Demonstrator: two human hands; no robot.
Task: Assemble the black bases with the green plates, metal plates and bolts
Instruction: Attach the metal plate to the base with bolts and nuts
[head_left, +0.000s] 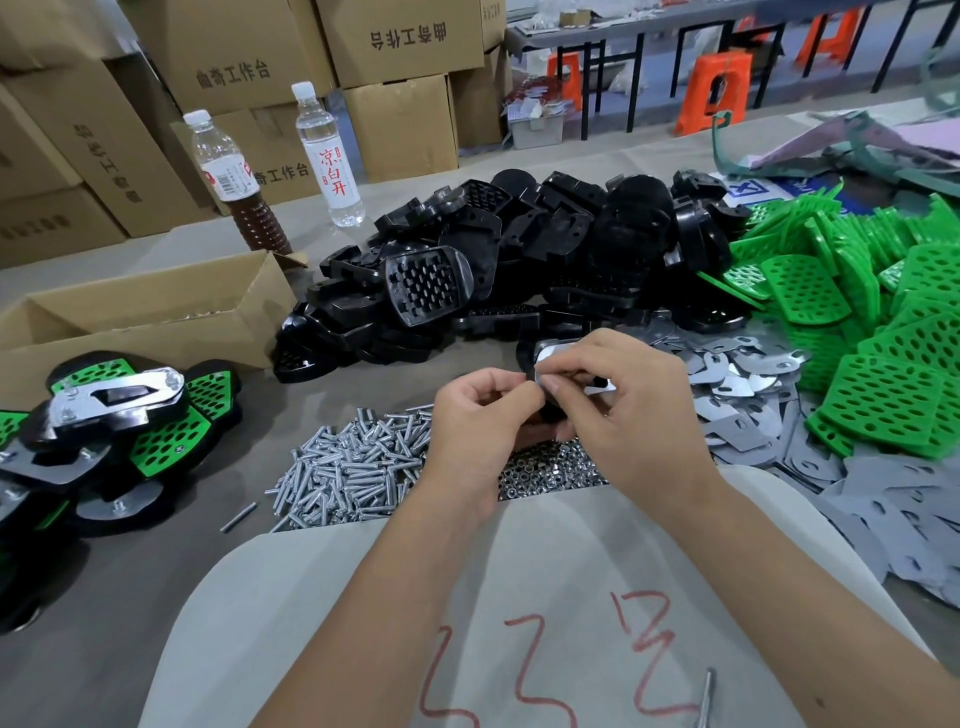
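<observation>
Both my forearms reach forward over the table (130, 597), hands meeting above the hardware piles. My right hand (618, 405) has its fingers curled around a black base (553, 410) with a metal plate (558, 353) on it, thumb and forefinger pinching at the plate's near edge. My left hand (478, 431) is curled, fingertips pressed together against that same edge; whether it pinches a bolt I cannot tell, the fingers hide it.

Directly under my hands: a heap of bolts (353, 467) to the left, a heap of small nuts (550, 470) just beside it. Loose metal plates (748, 395) spread to the right, touching a pile of green plates (878, 338) further right. A big pile of black bases (519, 265) lies behind my hands. Finished assemblies (114, 415) are stacked at the left, in front of an open cardboard box (140, 317). Two bottles (327, 156) stand behind, against stacked cartons (249, 57). White paper with red scrawl (519, 649) lies under my forearms
</observation>
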